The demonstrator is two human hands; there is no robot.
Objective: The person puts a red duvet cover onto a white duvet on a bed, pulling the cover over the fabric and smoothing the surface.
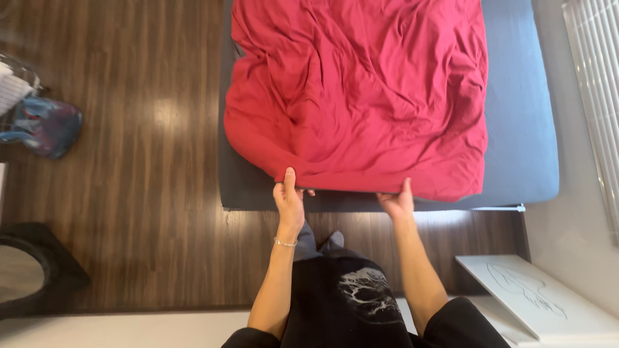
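Observation:
A rumpled red blanket (361,90) lies spread over a bed with a blue-grey fitted sheet (519,129). My left hand (289,196) pinches the blanket's near edge at the foot of the bed, thumb on top, with a thin bracelet on that wrist. My right hand (398,201) grips the same edge a little further right, fingers tucked under the fabric. Both arms reach forward from my black top.
Dark wood floor (142,161) runs along the bed's left side. A blue patterned bag (42,125) lies at the far left, with a dark round-topped object (32,270) below it. A white board with a line drawing (535,296) leans at the lower right, beside a window blind (596,96).

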